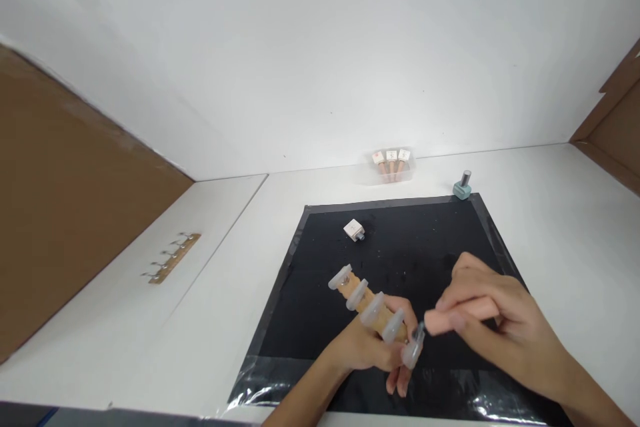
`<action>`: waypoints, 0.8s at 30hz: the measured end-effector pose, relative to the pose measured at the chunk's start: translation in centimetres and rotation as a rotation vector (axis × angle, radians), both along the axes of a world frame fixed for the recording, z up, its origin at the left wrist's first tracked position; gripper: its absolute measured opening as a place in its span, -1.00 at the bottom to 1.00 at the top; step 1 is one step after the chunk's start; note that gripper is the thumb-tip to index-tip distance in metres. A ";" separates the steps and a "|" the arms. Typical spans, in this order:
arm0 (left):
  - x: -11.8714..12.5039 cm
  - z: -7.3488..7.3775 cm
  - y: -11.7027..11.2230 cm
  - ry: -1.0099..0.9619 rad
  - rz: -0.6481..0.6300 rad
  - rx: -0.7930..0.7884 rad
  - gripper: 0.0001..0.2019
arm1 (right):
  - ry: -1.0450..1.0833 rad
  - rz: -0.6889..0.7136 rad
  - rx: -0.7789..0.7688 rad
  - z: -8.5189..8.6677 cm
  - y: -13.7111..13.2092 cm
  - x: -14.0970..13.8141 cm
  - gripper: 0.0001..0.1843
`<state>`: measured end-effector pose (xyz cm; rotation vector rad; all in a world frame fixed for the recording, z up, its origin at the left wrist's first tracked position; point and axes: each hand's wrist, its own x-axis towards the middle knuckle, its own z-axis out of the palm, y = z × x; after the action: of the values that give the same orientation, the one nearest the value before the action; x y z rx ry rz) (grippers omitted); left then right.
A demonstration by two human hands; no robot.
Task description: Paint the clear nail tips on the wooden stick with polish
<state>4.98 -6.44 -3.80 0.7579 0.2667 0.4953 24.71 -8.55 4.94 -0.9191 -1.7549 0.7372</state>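
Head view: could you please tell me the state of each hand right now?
Left hand: closed, holding the tan wooden strip with translucent whitish pieces.
Right hand: closed, holding the pink rod-shaped handle.

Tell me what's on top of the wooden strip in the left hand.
Five translucent pieces stand in a row along the wooden strip. They hide the wood directly beneath them. The strip's underside, toward the left hand, can't be seen.

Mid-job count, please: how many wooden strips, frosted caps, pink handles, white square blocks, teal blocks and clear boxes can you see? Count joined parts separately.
Wooden strips: 2
Frosted caps: 5
Pink handles: 4
White square blocks: 4
Teal block: 1
Clear box: 1
Total: 17
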 end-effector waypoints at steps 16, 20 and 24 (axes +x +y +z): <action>0.9 2.6 -0.5 0.295 0.194 0.147 -0.70 | 0.007 -0.391 -0.041 -0.3 0.4 0.6 -0.83; 1.1 2.5 -0.6 0.268 0.213 0.141 -0.70 | 0.034 -0.382 -0.117 -0.7 0.7 0.6 -0.78; 1.3 2.7 -0.8 0.195 0.227 0.067 -0.67 | -0.006 -0.317 -0.219 -0.7 1.0 0.9 -0.73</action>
<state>6.24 -7.21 -1.07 0.8467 0.5234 0.6479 25.61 -7.56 4.21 -1.3130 -1.5038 0.7249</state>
